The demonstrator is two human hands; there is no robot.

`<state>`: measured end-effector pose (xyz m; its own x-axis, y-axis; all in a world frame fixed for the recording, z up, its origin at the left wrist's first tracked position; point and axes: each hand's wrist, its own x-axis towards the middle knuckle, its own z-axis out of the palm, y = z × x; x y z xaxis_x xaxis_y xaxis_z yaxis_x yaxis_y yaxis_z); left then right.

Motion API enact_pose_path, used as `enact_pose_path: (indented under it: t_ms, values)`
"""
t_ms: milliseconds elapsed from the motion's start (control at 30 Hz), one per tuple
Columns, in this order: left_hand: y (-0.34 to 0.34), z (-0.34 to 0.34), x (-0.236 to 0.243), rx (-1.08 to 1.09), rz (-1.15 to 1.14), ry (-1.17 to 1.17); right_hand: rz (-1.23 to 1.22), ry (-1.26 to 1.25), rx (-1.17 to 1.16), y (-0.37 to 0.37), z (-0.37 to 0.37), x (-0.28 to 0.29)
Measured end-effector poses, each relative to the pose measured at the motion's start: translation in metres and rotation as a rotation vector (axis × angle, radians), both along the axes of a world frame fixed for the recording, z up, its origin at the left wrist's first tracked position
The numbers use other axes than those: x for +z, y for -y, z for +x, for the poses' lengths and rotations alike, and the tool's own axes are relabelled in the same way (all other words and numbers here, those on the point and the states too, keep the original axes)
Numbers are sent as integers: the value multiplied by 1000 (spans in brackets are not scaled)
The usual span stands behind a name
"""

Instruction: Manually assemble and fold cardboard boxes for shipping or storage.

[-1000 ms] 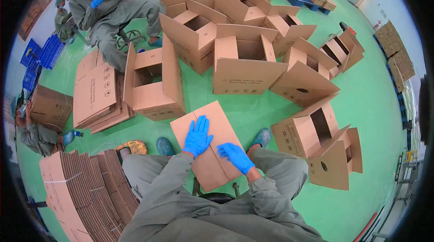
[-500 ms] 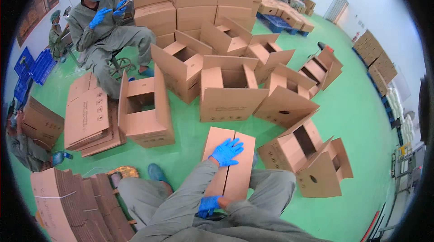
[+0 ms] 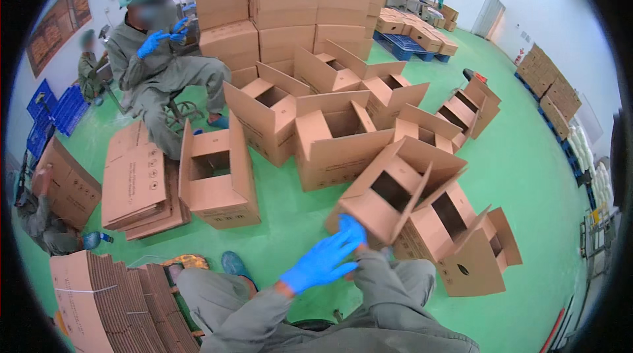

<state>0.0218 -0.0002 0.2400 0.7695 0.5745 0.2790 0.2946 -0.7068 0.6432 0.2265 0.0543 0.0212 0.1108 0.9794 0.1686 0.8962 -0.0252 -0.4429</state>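
Note:
An open brown carton (image 3: 376, 198) stands tilted just beyond my knees, its flaps raised and its dark inside showing. My right hand (image 3: 353, 229), in a blue glove, is at the carton's near left corner. Its fingers are partly hidden and blurred, so their grip cannot be made out. My left hand (image 3: 321, 264), also blue-gloved, is open with fingers stretched out, just below the right hand and apart from the carton. Another open carton (image 3: 440, 221) sits close on the right, with a carton (image 3: 471, 267) bearing a dark oval mark beside it.
Several open cartons (image 3: 336, 155) stand ahead on the green floor. Flattened cartons (image 3: 135, 178) lie at left; a strapped cardboard bundle (image 3: 86, 294) is near my left knee. A seated co-worker (image 3: 158, 69) faces this way before stacked boxes (image 3: 287, 7). Another person (image 3: 43, 211) handles cardboard at far left.
The carton from between my knees, earlier with its closed face up, now has its open flaps up and is farther forward and right. My left hand has come off it; my right hand moved forward.

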Motion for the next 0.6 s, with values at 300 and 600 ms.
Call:
enact_pose_path:
  t_ms: [300, 600]
  values:
    - [90, -266, 49, 1089, -329, 85, -571, 245, -589, -12, 224, 4]
    - [101, -272, 23, 1055, -140, 162, -293, -473, -442, 13, 207, 70]
